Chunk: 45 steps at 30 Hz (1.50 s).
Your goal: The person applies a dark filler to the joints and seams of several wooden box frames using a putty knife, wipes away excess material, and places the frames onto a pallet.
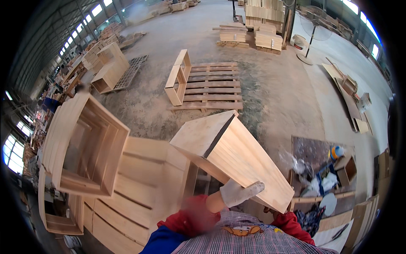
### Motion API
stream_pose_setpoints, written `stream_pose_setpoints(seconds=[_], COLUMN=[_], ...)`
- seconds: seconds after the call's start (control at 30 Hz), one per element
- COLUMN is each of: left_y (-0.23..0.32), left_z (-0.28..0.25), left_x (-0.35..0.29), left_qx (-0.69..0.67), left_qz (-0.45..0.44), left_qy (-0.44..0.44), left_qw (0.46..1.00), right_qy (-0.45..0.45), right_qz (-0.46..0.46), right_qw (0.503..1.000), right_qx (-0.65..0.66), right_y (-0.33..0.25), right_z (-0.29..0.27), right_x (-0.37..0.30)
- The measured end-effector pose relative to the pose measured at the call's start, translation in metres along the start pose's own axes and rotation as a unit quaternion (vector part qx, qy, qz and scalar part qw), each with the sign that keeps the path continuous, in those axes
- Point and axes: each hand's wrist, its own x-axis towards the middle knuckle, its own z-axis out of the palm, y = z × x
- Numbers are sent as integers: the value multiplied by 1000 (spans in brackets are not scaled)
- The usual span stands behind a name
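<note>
A pale wooden box (pixel 249 158) is tilted up in front of me, its long side panel facing up and a dark strip running along one edge. My left hand (pixel 237 193), in a whitish glove, grips the edge of that panel with the thumb lying along the outside. At the box's near lower corner is my right hand (pixel 268 210); only a bit of its fingers shows against the edge, and the rest is hidden by the box and my red sleeve. Beneath the box lies a slatted wooden surface (pixel 139 180).
Nested wooden frames (pixel 63 139) stand at the left. Ahead on the floor, a pallet (pixel 214 91) bears an upright wooden frame (pixel 171 82). A cluttered bench (pixel 308 146) with a bottle (pixel 336 152) and plastic bags is at the right. Stacked boards (pixel 268 39) stand farther back.
</note>
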Motion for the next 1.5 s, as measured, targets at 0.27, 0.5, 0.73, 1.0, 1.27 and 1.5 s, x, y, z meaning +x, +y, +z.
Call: stream_pose_setpoints(seconds=[0.27, 0.5, 0.73, 1.0, 1.27, 1.5], left_y=[-50, -120, -139, -221, -321, -354], left_z=[-128, -198, -238, -326, -397, -458], left_x=[159, 297, 441, 575, 726, 906], left_qx=[-129, -29, -258, -518, -472, -471], left_qz=[-61, 170, -45, -66, -21, -22], left_qy=[28, 135, 272, 422, 603, 642], left_qw=[989, 976, 926, 741, 642, 604], right_qy=[7, 25, -48, -38, 0, 63], right_qz=[-25, -65, -86, -58, 9, 41], right_qw=[1000, 998, 995, 997, 998, 996], right_qx=[-12, -12, 35, -29, -62, 43], right_y=[-150, -291, -478, -658, -814, -929], right_z=[94, 111, 122, 272, 314, 337], right_x=[113, 219, 323, 402, 538, 621])
